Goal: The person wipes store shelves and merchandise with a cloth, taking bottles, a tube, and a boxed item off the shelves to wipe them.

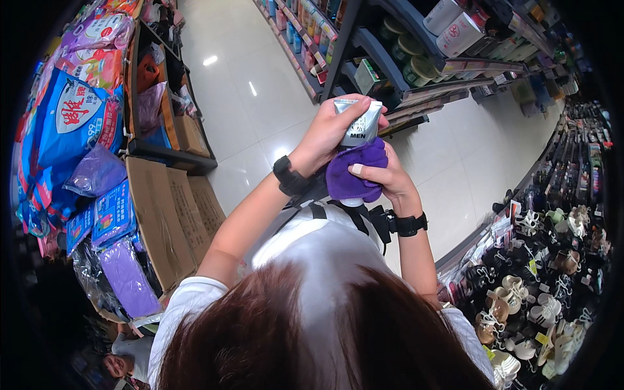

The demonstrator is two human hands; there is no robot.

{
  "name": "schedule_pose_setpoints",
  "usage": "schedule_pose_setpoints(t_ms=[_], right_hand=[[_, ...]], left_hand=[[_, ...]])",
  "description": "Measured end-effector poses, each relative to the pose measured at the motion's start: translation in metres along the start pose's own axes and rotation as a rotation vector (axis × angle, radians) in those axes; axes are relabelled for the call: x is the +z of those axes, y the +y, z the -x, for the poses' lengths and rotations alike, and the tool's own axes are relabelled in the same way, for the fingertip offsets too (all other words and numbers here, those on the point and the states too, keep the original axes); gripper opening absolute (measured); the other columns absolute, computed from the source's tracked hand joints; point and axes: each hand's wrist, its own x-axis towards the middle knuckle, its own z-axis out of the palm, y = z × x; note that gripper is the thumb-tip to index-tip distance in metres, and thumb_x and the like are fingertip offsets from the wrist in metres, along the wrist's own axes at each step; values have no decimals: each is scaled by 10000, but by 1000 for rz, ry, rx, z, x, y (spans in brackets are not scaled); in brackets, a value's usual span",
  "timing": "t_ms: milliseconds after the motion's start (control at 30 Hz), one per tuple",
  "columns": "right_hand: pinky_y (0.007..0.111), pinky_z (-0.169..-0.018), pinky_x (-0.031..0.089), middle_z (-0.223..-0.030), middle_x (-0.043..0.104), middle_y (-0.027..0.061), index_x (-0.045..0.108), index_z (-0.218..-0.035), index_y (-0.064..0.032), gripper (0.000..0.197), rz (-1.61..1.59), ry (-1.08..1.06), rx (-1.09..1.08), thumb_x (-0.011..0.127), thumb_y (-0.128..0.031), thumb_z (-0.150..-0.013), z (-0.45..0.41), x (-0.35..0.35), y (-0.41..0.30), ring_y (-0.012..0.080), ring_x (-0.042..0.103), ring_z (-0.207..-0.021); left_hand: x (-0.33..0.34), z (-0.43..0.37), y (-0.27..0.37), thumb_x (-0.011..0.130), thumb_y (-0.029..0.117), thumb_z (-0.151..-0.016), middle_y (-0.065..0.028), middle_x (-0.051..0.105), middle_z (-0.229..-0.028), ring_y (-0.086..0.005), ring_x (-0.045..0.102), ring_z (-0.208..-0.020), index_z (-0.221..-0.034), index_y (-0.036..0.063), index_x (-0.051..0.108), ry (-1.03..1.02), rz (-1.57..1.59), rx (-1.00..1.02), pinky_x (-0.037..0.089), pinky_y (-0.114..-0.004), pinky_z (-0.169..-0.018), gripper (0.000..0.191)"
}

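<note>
My left hand (336,126) grips the crimped end of a silver squeeze tube (364,124), its thumb across the front. The tube bears printed writing. Around its lower part lies a purple microfibre cloth (343,178), pressed on by my right hand (385,170). A pale cap (352,202) shows below the cloth's edge. The cloth hides the tube's lower body. Both hands are in front of my chest, above the tiled floor.
Dark shelving (356,44) with jars and boxes rises just beyond my hands. At left stand blue detergent bags (73,117) and an opened cardboard box (156,214). Racks of shoes (543,307) line the right. Another person (127,358) is at the lower left.
</note>
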Motion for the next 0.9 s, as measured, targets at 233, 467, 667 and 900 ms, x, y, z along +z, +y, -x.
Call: schedule_pose_setpoints(t_ms=[233, 467, 667, 900], right_hand=[[266, -862, 518, -1085, 664, 64, 556, -1208, 2, 569, 275, 31, -149, 834, -93, -721, -5, 11, 7, 105, 639, -955], [419, -944, 488, -1208, 622, 203, 463, -1358, -31, 831, 1075, 364, -513, 829, -87, -614, 2, 30, 21, 364, 624, -1078], [420, -935, 481, -1190, 635, 163, 502, -1352, -48, 796, 1189, 549, -688, 821, -90, -624, -4, 35, 33, 349, 601, -1076], [316, -922, 511, -1049, 700, 105, 534, -1277, 10, 681, 362, -135, -229, 793, -75, -653, 0, -34, 38, 199, 683, -963]], left_hand=[[-5, 1, -1, 563, 286, -1016, -112, 718, -946, -141, 690, -821, -1101, -32, 651, 231, -113, 194, 562, -259, -731, 341], [1, 3, 4, 541, 318, -1033, -98, 698, -918, -149, 668, -843, -1088, -33, 633, 386, -8, 358, 526, -265, -771, 366], [15, 11, 3, 541, 289, -1035, -102, 660, -971, -164, 646, -886, -1139, -27, 597, 457, 111, 481, 510, -270, -799, 338], [-9, 17, 4, 607, 238, -992, -73, 627, -1035, -187, 640, -946, -1192, 15, 537, 69, -61, 171, 504, -322, -908, 307]])
